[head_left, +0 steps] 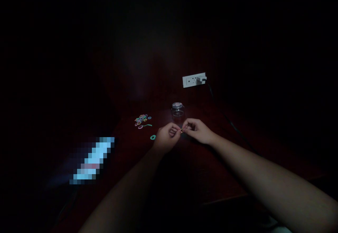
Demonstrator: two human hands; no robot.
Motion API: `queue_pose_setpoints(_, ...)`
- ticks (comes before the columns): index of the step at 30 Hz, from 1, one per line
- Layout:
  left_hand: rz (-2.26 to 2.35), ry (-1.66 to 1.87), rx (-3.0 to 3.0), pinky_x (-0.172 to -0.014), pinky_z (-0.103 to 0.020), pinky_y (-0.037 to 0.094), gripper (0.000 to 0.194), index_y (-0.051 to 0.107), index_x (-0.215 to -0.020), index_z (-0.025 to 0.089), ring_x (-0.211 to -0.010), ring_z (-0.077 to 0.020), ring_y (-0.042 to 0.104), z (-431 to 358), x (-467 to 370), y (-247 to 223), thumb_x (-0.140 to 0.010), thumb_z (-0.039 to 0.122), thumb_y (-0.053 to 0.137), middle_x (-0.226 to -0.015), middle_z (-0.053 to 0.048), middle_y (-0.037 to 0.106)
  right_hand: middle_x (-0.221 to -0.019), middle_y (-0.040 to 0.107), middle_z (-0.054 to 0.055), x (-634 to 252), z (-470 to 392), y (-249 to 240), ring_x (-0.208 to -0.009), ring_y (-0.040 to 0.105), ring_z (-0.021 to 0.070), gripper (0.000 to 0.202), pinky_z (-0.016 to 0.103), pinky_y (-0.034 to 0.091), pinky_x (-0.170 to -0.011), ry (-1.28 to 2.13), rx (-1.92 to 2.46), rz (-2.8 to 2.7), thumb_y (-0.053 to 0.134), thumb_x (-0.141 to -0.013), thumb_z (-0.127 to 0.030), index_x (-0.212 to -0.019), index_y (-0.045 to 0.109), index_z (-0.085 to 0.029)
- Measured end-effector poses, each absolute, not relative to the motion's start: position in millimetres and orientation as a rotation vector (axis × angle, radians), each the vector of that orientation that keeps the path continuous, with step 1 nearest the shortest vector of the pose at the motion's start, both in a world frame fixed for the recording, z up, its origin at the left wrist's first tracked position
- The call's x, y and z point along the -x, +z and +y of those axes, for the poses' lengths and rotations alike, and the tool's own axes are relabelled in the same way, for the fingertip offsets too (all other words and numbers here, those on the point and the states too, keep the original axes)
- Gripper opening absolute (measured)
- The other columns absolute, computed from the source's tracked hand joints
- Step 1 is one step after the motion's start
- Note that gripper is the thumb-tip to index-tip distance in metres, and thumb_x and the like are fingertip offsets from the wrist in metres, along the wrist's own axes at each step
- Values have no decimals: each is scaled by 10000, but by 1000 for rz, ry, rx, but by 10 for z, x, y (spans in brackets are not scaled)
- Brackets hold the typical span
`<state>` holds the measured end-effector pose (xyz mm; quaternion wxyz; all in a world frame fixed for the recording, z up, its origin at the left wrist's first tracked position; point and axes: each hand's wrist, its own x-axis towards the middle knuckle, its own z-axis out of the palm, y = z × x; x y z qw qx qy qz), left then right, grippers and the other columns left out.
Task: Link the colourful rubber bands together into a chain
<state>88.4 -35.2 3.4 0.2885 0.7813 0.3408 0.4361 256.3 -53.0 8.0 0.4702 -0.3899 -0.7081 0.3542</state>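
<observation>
Several bands (139, 120) on dark red tabletop (190, 166), gloom around (white socket (190, 81) beyond).

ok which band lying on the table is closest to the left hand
The green band right beside the left hand; it lies alone, apart from the multicoloured bands clustered farther back.

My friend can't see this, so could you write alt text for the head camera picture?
A person's left hand and right hand pinch a tiny yellowish item at a dark red table. Beyond stands a clear lidded jar; colored bands lie to the left, a white wall socket behind.
</observation>
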Motion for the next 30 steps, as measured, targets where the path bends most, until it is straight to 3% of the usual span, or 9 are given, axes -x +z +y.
queue_pose_setpoints(12, 923, 1160, -2108, -524, -182, 444, 120, 592, -751, 157, -594, -96, 559, -370, -879, 79, -727, 272, 570, -682, -18, 618, -488, 414, -68, -2548, -526, 77, -426, 341, 54, 208, 180, 252, -403, 888, 960, -1708, 612, -695, -325, -736, 508, -150)
queue_pose_setpoints(17, 922, 1188, -2144, -535, -188, 451, 108, 590, -740, 160, -610, -102, 571, -373, -873, 92, -725, 266, 571, -699, -21, 626, -579, 480, -44, -2558, -515, 62, -465, 386, 57, 251, 183, 297, -428, 894, 967, -1664, 631, -677, -318, -820, 522, -143)
queue_pose_setpoints(30, 949, 1154, -2122, -563, -184, 463, 164, 579, -807, 151, -658, -102, 587, -353, -858, 47, -716, 286, 600, -738, -32, 636, -508, 478, -34, -2558, -502, 52, -461, 404, 71, 193, 190, 302, -435, 896, 1010, -1729, 582, -718, -320, -740, 557, -130)
